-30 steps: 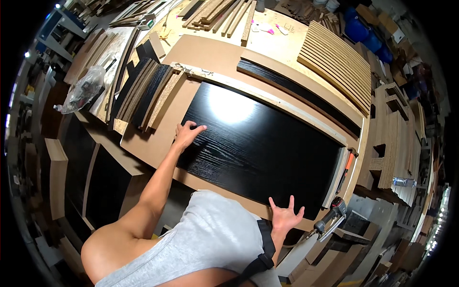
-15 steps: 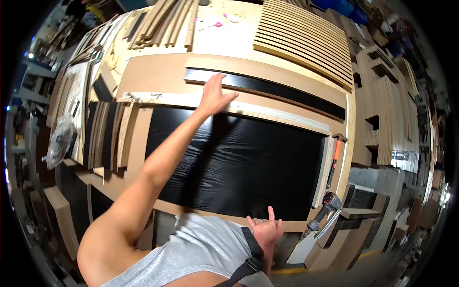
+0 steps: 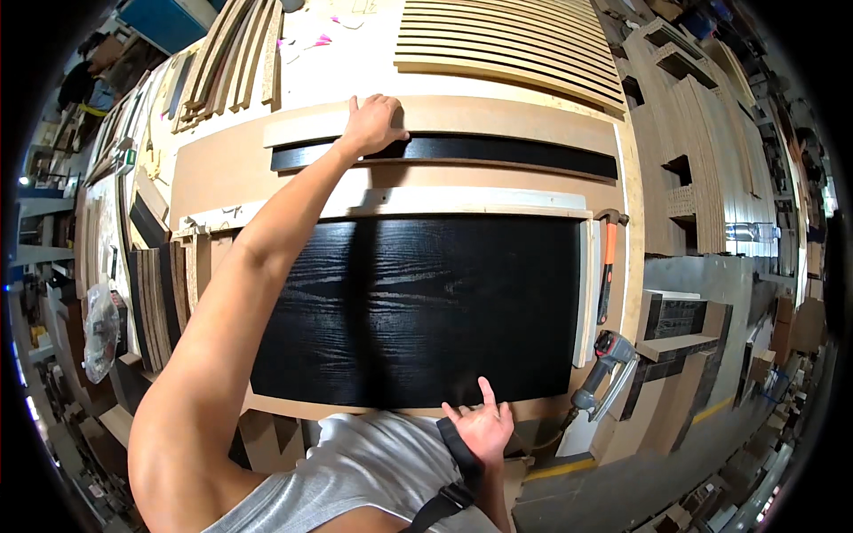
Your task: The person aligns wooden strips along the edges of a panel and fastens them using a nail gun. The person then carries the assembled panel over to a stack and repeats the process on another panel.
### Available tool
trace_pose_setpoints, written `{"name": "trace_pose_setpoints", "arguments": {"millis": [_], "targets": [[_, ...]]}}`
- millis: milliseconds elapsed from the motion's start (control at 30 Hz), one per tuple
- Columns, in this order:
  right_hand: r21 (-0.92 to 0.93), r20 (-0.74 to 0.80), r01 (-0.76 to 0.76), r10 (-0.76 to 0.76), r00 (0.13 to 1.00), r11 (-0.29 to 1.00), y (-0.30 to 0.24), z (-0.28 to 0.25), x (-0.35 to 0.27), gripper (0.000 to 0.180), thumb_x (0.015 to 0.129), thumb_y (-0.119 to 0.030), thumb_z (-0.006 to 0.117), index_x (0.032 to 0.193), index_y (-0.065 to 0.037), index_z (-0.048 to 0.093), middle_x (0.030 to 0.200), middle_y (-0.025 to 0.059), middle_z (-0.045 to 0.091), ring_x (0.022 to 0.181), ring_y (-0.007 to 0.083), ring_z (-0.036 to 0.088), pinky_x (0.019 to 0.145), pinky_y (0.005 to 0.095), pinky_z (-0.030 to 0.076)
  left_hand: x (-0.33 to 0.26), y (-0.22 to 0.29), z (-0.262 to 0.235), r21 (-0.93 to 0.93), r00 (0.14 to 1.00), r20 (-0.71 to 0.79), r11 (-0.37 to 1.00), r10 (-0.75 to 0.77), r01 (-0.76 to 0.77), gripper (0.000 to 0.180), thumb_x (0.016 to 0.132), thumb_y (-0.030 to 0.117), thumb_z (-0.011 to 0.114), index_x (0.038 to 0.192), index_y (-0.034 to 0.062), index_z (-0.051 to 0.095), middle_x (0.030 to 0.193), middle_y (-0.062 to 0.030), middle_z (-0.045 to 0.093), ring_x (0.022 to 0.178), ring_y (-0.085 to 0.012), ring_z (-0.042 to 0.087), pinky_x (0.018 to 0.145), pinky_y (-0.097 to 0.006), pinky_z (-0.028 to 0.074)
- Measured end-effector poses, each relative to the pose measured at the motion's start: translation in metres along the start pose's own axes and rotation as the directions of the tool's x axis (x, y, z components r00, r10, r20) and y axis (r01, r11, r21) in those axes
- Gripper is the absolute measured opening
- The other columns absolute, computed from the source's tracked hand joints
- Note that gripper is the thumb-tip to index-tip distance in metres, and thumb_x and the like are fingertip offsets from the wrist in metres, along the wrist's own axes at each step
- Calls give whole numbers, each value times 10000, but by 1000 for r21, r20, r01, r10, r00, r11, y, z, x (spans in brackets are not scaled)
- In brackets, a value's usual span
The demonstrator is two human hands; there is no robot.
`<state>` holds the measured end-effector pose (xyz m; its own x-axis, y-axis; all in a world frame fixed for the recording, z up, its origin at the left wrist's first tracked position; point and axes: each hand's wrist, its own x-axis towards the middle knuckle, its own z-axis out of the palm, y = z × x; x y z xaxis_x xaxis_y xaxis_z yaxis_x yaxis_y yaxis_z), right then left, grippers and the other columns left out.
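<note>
My left hand (image 3: 375,126) reaches across the bench to a long narrow black strip (image 3: 498,155). Its fingers bend over the strip's far side, and the thumb lies against the black face. Just beyond that strip runs a pale tan strip (image 3: 498,115), partly covered by the hand. Nearer me lies a large black wood-grain panel (image 3: 444,302) with a white rail (image 3: 480,202) along its far edge. Close to my body, my right hand (image 3: 489,428) is held by the panel's near edge, fingers apart and nothing in them.
A claw hammer (image 3: 608,266) and a cordless drill (image 3: 609,360) lie at the right. Slatted wood (image 3: 506,53) covers the far right of the bench. Wooden strips (image 3: 235,62) lie far left, above upright dark boards (image 3: 158,302). Stacked panels (image 3: 702,169) stand beyond the bench's right edge.
My left hand has moved farther away, from the black strip's near side onto its far side. The view has shifted and turned slightly. My right hand keeps its place near my body.
</note>
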<state>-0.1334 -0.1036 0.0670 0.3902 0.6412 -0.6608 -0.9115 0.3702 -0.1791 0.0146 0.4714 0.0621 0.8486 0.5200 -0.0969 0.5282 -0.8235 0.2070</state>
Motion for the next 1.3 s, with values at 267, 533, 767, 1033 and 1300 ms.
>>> {"name": "trace_pose_setpoints", "arguments": {"millis": [267,533,767,1033,1300], "targets": [[-76,-54,-49,45,998,996,-4,6,1,811,895,-534,616,1539,-141,317,1128,216,563,1008,298,581,1119,638,320,-104,2,-56,-41,980,-170,993,104,-113,605,838,453,765,1200,0,593,1130,-201,667,1060,-356,634,948,-462,488],[-108,54,-13,19,998,994,2,-6,-4,833,925,-529,591,1564,-131,235,1269,249,472,1053,318,535,1109,619,337,-281,-11,-12,-249,991,-128,969,-34,2,620,767,385,823,1203,13,586,1139,-183,648,1105,-345,598,983,-457,410],[-184,-4,12,-13,1000,983,4,-7,-11,759,942,-537,581,1523,-133,307,1038,172,550,990,271,532,1118,613,325,-336,-8,22,-302,990,-104,952,-95,60,621,711,345,864,1176,58,569,1137,-123,614,1102,-300,568,1003,-437,345],[-328,-101,65,-103,990,943,13,-6,-25,662,947,-470,624,1462,-118,404,1203,139,559,1167,339,535,1098,572,354,-334,-6,44,-207,976,-218,978,-3,-43,276,822,108,713,1087,82,639,1056,-90,592,1065,-275,543,991,-458,320],[-847,-273,111,-604,749,520,-6,7,-17,404,943,-319,675,1253,-64,629,1109,61,665,985,208,657,751,304,532,-383,3,47,-236,973,-229,968,29,-85,382,756,161,791,1109,90,665,1241,-112,580,1214,-295,525,1056,-476,339]]}}
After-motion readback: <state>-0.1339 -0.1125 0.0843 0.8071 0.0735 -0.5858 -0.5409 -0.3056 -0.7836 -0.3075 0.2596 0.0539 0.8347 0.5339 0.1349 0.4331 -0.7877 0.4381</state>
